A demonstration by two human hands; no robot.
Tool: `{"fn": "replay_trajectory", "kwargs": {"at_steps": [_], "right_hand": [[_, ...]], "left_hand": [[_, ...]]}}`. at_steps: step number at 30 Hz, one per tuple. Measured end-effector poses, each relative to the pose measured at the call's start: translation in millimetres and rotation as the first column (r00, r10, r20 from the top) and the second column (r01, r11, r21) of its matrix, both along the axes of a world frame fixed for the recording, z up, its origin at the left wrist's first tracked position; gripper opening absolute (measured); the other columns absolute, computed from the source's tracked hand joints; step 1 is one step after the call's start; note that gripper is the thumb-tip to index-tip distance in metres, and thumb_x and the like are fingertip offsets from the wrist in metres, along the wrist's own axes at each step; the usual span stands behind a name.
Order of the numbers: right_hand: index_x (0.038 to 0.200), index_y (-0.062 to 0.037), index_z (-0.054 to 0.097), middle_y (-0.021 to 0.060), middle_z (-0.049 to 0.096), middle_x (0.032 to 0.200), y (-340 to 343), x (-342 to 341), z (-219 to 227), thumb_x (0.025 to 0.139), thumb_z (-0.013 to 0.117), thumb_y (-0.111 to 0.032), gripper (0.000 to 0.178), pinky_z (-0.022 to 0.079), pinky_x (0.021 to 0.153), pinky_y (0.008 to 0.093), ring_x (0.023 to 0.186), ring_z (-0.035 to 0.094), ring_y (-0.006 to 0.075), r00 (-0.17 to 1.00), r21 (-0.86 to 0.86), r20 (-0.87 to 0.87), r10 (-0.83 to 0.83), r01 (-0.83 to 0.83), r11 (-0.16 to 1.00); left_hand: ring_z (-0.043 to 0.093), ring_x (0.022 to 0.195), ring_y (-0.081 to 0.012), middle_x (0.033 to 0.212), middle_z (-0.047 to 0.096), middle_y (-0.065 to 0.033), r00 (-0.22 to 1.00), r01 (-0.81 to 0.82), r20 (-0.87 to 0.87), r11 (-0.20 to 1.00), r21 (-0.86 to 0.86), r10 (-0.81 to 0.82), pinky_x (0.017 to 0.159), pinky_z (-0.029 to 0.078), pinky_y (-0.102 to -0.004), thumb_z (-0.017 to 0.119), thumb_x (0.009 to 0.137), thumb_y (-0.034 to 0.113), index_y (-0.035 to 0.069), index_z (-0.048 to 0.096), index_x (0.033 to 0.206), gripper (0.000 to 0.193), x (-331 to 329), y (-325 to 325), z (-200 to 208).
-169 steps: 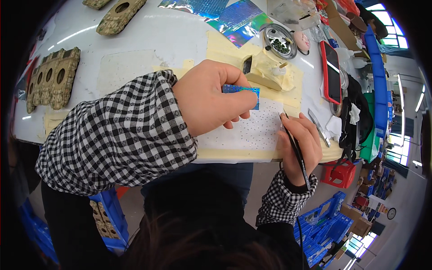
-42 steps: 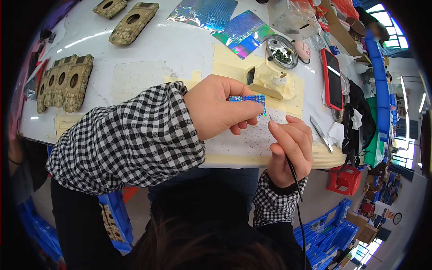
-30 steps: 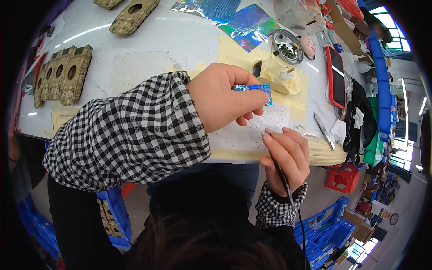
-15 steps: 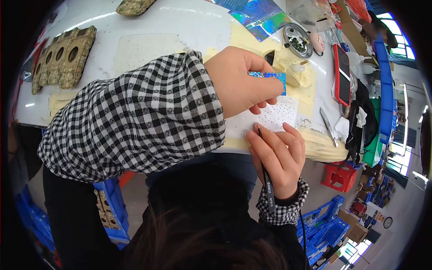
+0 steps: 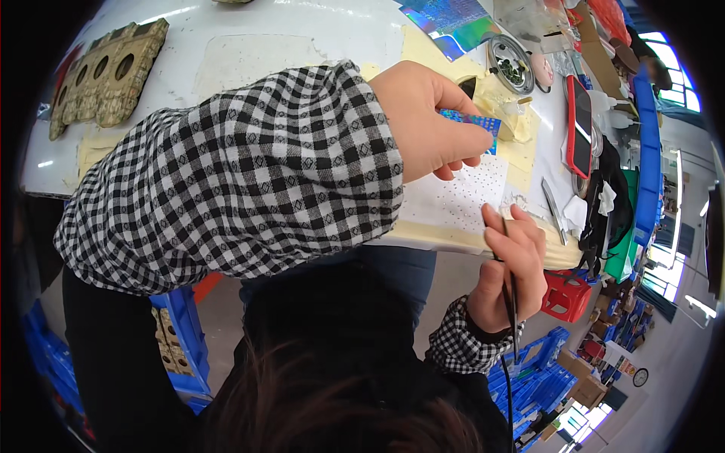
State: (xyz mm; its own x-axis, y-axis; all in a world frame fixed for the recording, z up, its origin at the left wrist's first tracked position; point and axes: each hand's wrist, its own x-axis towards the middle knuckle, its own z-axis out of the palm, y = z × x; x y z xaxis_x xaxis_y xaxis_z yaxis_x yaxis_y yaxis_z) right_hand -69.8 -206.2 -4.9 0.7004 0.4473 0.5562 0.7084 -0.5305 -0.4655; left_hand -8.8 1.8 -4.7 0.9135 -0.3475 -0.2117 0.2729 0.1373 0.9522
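My left hand [image 5: 427,124] pinches a small shiny blue holographic sheet [image 5: 489,125] between thumb and fingers, above a white sheet [image 5: 445,202] scattered with tiny dots. Close to the table's front edge is my right hand [image 5: 515,264], its fingers curled round slim black tweezers [image 5: 511,302]. The upper end of the tweezers is hidden by the hand, and a cord hangs beneath. Both forearms wear black-and-white checked sleeves.
Right of the white sheet lie a steel tweezers-like tool [image 5: 554,210] and a red-cased phone [image 5: 579,128]. Farther back are a round metal dish [image 5: 510,65] with dark bits and larger holographic sheets [image 5: 451,29]. Camouflage pouches [image 5: 113,72] lie at the far left.
My right hand has moved right, off the dotted sheet's front edge, and the tweezers have swung more upright. My left hand keeps hold of the blue sheet. The view has shifted slightly.
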Motion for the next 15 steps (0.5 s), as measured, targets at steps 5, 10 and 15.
{"fn": "replay_trajectory", "kwargs": {"at_steps": [5, 10, 15], "right_hand": [[0.097, -0.0034, 0.065, 0.0152, 0.070, 0.095, 6, 15, -8, 0.088, 0.063, -0.023, 0.021, 0.045, 0.090, 0.0448, 0.084, 0.062, 0.0269, 0.992, 0.144, 0.077, -0.098, 0.086, 0.986], [0.098, -0.0036, 0.065, 0.0135, 0.070, 0.096, 12, 29, -16, 0.087, 0.063, -0.019, 0.019, 0.044, 0.091, 0.0434, 0.089, 0.061, 0.0274, 0.992, 0.141, 0.098, -0.082, 0.068, 0.988], [0.098, -0.0033, 0.065, 0.0134, 0.070, 0.097, 15, 33, -17, 0.087, 0.063, -0.017, 0.018, 0.044, 0.091, 0.0425, 0.093, 0.061, 0.0276, 0.994, 0.101, 0.084, -0.075, 0.067, 0.993]], "left_hand": [[0.058, 0.067, -0.0095, 0.079, 0.066, -0.0086, 1.000, 0.009, -0.005, 0.999, 0.034, -0.009, 0.058, 0.049, -0.0213, 0.068, 0.084, 0.022, -0.005, 0.064, 0.098, 0.031, 0, 2, -1], [0.058, 0.066, -0.0094, 0.079, 0.066, -0.0086, 0.999, 0.036, -0.016, 0.999, 0.031, -0.036, 0.057, 0.049, -0.0213, 0.067, 0.084, 0.021, -0.005, 0.064, 0.097, 0.029, 1, 2, 1], [0.058, 0.067, -0.0092, 0.078, 0.065, -0.0080, 0.998, 0.043, -0.040, 0.999, -0.009, -0.044, 0.057, 0.048, -0.0211, 0.066, 0.085, 0.021, -0.004, 0.064, 0.096, 0.027, 0, 2, 0]]}}
